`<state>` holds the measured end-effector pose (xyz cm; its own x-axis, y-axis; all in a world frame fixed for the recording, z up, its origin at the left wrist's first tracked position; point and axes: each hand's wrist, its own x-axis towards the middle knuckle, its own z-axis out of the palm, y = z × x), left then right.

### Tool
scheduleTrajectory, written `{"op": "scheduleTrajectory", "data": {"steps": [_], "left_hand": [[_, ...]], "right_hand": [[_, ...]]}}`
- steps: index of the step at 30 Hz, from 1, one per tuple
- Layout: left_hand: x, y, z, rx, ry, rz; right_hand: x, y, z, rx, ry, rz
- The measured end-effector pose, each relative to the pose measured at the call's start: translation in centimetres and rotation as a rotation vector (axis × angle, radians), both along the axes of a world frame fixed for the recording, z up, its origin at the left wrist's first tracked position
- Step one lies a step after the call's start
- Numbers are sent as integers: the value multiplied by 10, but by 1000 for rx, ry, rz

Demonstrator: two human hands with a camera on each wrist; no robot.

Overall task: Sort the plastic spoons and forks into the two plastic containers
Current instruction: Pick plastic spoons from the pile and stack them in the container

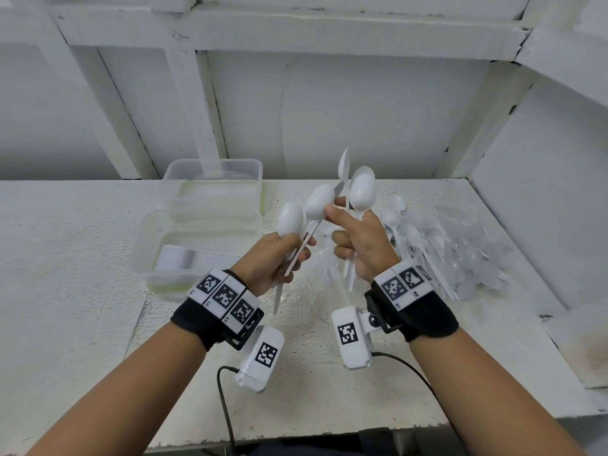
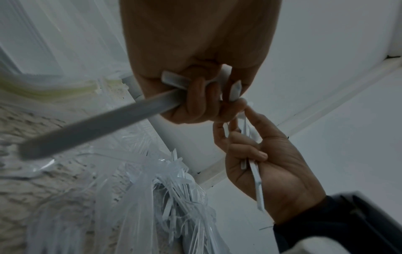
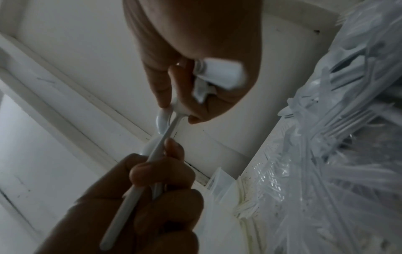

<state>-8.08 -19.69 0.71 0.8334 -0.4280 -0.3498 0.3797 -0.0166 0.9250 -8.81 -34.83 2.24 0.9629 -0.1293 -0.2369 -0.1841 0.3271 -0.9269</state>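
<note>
Both hands (image 1: 273, 258) gripping spoons (image 1: 361, 189) — white, glossy

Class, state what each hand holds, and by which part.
The left hand grips white plastic spoons by their handles; the right hand likewise grips white plastic spoons by the handles, bowls up.

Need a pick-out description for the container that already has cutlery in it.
On the white table, two clear plastic tubs sit left of the hands. Take the nearer container, by the left hand. Unlike the far container, it holds a neat nested row of white cutlery.
</note>
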Motion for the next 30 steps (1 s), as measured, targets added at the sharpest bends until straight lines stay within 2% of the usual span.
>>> {"op": "scheduleTrajectory", "data": {"steps": [4,10,15,21,24,30], "left_hand": [[-1,-1,1,-57,30,28],[-4,-3,0,-86,42,115],[-5,-7,3,-121,21,111],[-6,-7,2,-70,-22,124],[-8,-8,1,38,-119,112],[-6,-8,-3,183,-227,123]], "right_hand": [[2,-1,1,142,16,-14],[5,-2,9,-12,22,-25],[4,0,8,-12,56,-33],[5,-1,3,56,58,-110],[6,-3,2,90,67,-130],[5,-8,2,-23,35,-94]]}}
